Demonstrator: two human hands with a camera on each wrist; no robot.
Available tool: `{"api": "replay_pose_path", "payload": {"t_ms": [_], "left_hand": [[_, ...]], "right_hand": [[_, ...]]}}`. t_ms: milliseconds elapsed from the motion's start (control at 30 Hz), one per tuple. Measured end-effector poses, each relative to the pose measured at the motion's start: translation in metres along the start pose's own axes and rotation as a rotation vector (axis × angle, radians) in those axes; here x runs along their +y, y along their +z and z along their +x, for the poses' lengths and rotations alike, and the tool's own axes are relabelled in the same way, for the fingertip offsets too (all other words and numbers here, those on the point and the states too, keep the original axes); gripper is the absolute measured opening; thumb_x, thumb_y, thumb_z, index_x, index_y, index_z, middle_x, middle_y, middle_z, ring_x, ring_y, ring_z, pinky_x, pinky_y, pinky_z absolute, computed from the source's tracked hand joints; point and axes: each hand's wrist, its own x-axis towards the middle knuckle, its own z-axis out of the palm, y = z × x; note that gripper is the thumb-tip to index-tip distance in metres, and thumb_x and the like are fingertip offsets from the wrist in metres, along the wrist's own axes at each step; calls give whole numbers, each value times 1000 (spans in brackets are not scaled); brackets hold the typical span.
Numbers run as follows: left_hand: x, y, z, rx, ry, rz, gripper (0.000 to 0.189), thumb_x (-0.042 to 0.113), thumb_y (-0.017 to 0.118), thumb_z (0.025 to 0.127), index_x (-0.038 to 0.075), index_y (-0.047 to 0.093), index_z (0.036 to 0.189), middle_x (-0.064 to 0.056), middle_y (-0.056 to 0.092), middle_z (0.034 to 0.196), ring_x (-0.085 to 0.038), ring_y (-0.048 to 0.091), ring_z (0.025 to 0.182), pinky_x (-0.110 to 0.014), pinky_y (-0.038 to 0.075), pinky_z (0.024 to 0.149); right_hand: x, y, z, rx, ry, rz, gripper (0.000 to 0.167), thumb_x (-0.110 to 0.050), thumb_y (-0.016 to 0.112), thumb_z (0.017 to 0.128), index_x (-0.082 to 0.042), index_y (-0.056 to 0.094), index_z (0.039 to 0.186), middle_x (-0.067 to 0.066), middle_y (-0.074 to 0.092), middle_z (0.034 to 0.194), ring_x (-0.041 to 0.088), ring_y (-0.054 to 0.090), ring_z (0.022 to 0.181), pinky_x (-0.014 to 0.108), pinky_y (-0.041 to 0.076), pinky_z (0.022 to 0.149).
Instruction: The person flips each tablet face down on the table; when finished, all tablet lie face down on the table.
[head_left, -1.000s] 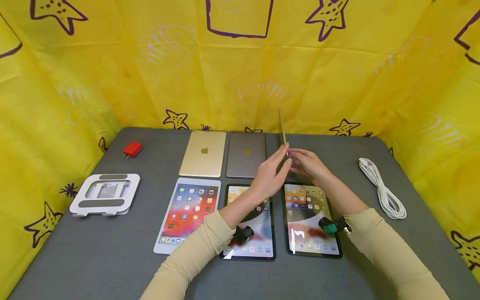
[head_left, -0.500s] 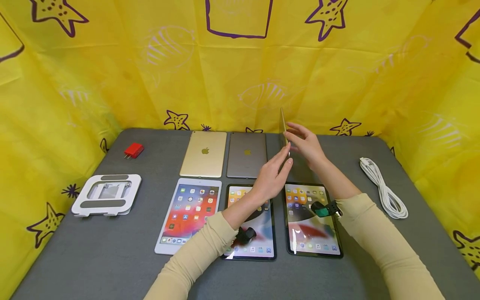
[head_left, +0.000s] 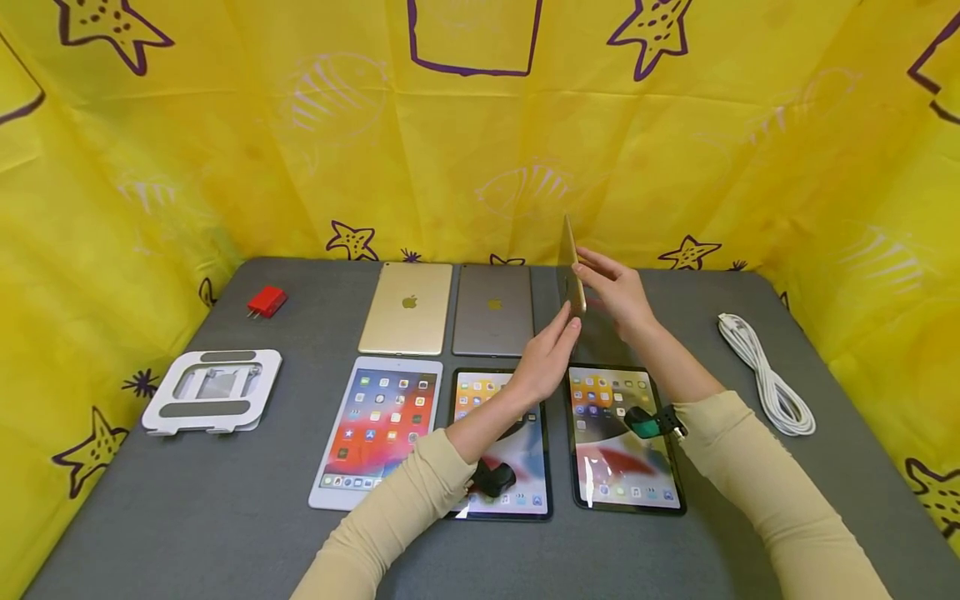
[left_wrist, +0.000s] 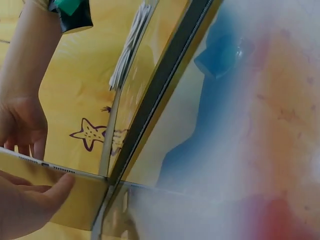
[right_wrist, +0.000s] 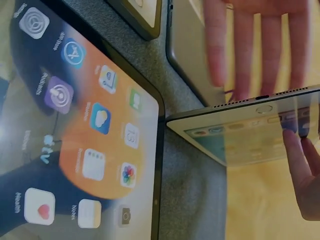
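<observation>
A gold-backed tablet (head_left: 570, 271) stands upright on its long side at the back, its gold back facing left. My left hand (head_left: 543, 354) has straight fingers against the back near the end with the port and speaker holes. In the right wrist view those left fingers (right_wrist: 265, 55) extend past that end. My right hand (head_left: 618, 292) pinches the upper edge from the screen side, thumb at the edge. Its fingers (right_wrist: 297, 162) show at the glossy screen. Nearest under the arms lie two black-rimmed tablets (head_left: 502, 400) with lit screens, the other tablet (head_left: 626, 442) on the right.
A gold tablet (head_left: 405, 321) and a grey tablet (head_left: 491, 321) lie face down at the back. A white tablet (head_left: 375, 429) lies face up. At left are a red charger (head_left: 267, 301) and white stand (head_left: 210, 390); a white cable (head_left: 765, 379) lies right.
My right hand has moved farther along the upright tablet, toward its far end. The tablet has turned slightly, showing more gold back; the left hand has shifted a little lower at the near end.
</observation>
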Motion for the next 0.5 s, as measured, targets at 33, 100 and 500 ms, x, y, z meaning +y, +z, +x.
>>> {"api": "replay_pose_path", "payload": {"t_ms": [33,100,500], "left_hand": [[-1,0,0,-13,-49,-16,61,52,26,104,18,26,155,0,34,155,-22,46,132,-39,33,111],[-4,1,1,-48,-139,-52,64,54,24,103,17,28,155,-1,34,155,-25,52,127,-40,35,110],[-20,0,11,-193,-378,-603,65,42,28,107,-2,18,153,-21,20,158,-31,24,144,-38,26,115]], "right_hand": [[0,0,0,15,2,-1,53,-35,64,95,-21,50,144,9,49,145,26,48,129,48,45,100],[1,-1,-1,40,1,5,52,-36,65,94,-21,53,142,8,51,143,23,52,123,40,51,93],[8,-8,-7,120,-14,134,48,-33,69,92,-14,60,135,6,59,134,11,59,98,21,55,70]]}}
